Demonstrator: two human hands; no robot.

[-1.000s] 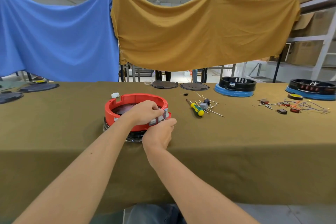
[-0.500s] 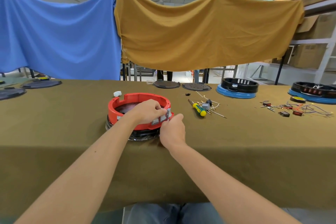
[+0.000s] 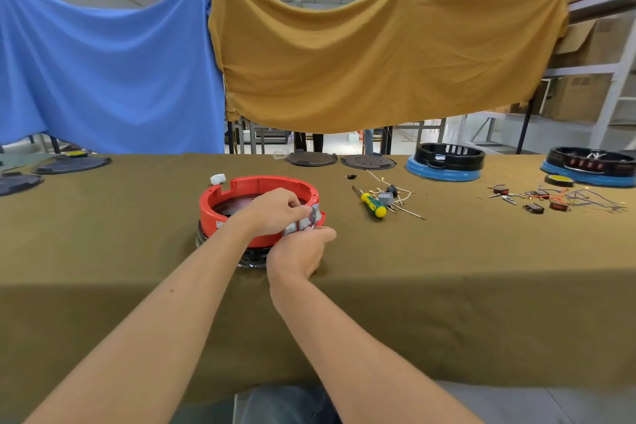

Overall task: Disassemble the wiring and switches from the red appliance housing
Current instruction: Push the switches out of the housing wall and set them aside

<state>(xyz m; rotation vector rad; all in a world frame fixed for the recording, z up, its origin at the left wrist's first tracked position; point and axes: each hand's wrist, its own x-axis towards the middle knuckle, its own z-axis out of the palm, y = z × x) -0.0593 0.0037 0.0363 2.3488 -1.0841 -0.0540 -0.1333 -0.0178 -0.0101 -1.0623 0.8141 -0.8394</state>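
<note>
The red appliance housing [image 3: 241, 196], a round ring-shaped shell, sits on a dark base on the olive-covered counter [image 3: 447, 268], near its front edge and a little left of centre. At the housing's near-right rim stands a row of grey switches [image 3: 303, 221]. The left hand [image 3: 275, 212] reaches over the rim from inside, its fingers curled down onto the top of the switches. The right hand [image 3: 299, 253] comes up from below against the outside wall, fingers curled and pinching at the lower edge of the same switch row. A small white piece [image 3: 218, 179] lies just beyond the housing's far-left rim. To the right, well apart from the housing, a screwdriver with a yellow and green handle [image 3: 373, 206] lies beside a loose grey switch with wires [image 3: 387, 198]. Farther right is a scatter of small switches and coloured wires [image 3: 557, 200]. Two black housings on blue bases [image 3: 445, 162] [image 3: 592, 167] stand along the far right of the counter.
</note>
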